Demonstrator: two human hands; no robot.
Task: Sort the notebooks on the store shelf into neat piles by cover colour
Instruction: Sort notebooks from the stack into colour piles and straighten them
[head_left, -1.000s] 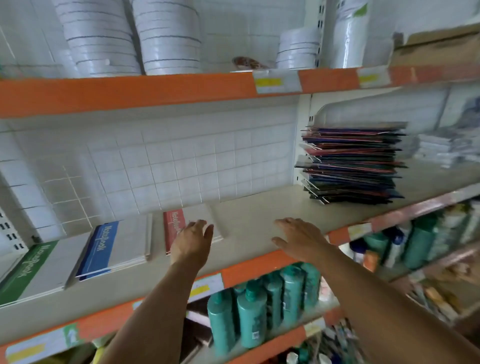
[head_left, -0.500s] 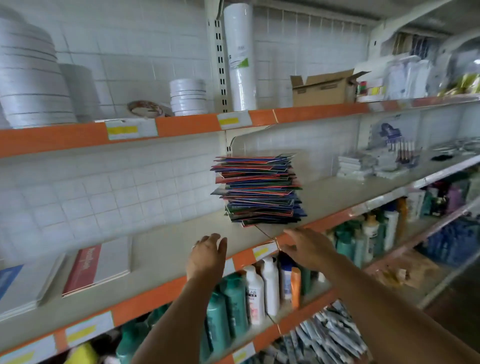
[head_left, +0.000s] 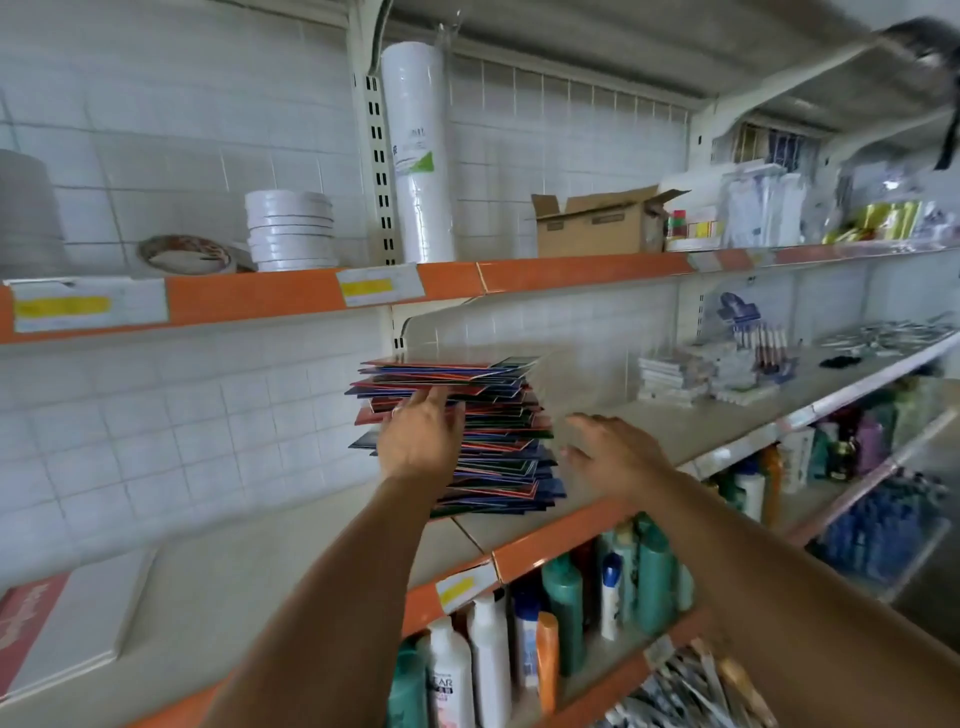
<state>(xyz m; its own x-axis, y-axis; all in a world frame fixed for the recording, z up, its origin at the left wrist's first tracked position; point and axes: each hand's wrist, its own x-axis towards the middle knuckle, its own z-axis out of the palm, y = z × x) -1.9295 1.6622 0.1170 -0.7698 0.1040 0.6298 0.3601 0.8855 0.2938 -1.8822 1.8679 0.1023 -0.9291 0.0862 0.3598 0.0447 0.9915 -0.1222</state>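
Now left hand (head_left: 418, 439) touches notebook stack (head_left: 498, 457), right hand (head_left: 615, 452) beside, open

Untidy stack of notebooks (head_left: 488, 415), red, blue and green covers, sits on middle shelf (head_left: 260, 582) near front edge. Left hand (head_left: 421, 436) raised in front of stack's left side, fingers straight, contact unclear. Right hand (head_left: 613, 452) just beside stack's right side, fingers spread, holding nothing. Red notebook (head_left: 31, 623) lies flat at far left of same shelf. Cardboard box (head_left: 592, 223) on upper shelf. Shampoo bottles (head_left: 561, 613) on shelf below.
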